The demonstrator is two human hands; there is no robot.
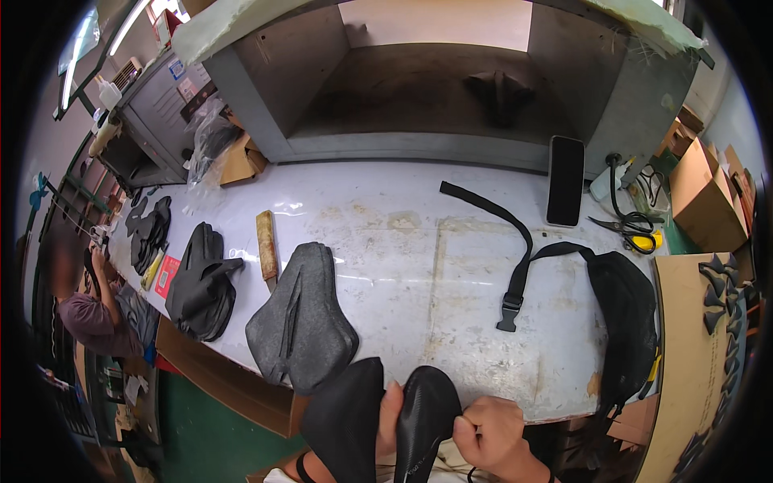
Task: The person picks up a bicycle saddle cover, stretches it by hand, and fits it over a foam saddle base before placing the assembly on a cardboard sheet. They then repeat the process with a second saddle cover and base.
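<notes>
Two black saddle-shaped pieces stand side by side at the lower middle; whether they join below the picture's edge I cannot tell. The left one is a matte black piece [346, 423]; the right one is a shiny, textured black bicycle saddle piece [428, 406] with small markings. My left hand [390, 419] is mostly hidden behind the matte piece, a finger or thumb showing between the two. My right hand [491, 435] is closed, fingers curled, pinching the right edge of the shiny piece. Just beyond lies a stack of grey saddle-shaped covers [304, 322] with a central slit.
On the white table [386, 322] lie a wooden-handled knife [266, 245], dark cover stacks [201, 290], a black waist bag [624, 322] with a buckled strap, scissors [628, 225] and a leaning phone [566, 181]. A grey metal cabinet [419, 145] stands behind. Another person [97, 314] works at the left.
</notes>
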